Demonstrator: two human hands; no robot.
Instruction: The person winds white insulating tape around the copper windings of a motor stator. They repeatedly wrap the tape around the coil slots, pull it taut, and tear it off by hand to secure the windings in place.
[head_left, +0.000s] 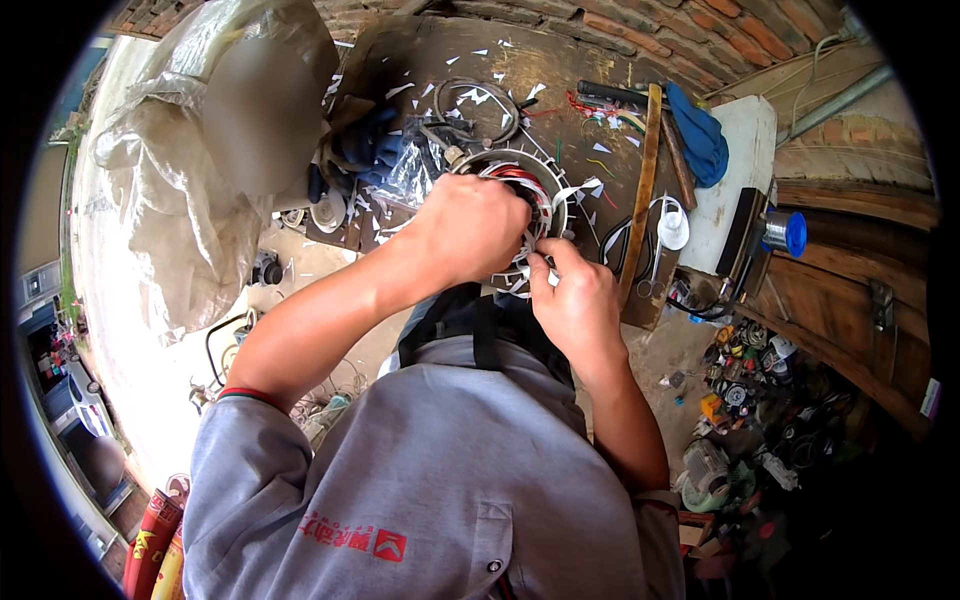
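Grey short-sleeved cloth shirt [430,440] on the wearer fills the bottom of my view, with red print on its front and red-and-green trim on the left sleeve. Beyond it, near the close edge of a worn dark-brown wooden tabletop [560,60], I see a round, open grey metal housing [548,170] with red and white windings [527,180] curving around its inside. It sits between the two hands and is partly covered by them.

The left hand [472,225] lies over the housing's left side with its fingers curled under; they are hidden from me, so I cannot tell what they grip. The right hand [580,300] is at the lower right of the rim, thumb and forefinger bent close to each other; whether they pinch anything, I cannot tell from here. A narrow white strip [580,187] juts out to the right of the rim.

Farther across, I have a coiled grey cable [515,115], a crumpled clear plastic bag [412,165] and scattered white scraps [537,91]. On my right, a long flat wooden strip [645,185] lies near a bunched blue cloth [700,140], a small white cup [673,230] and a pair of metal scissors [650,288].
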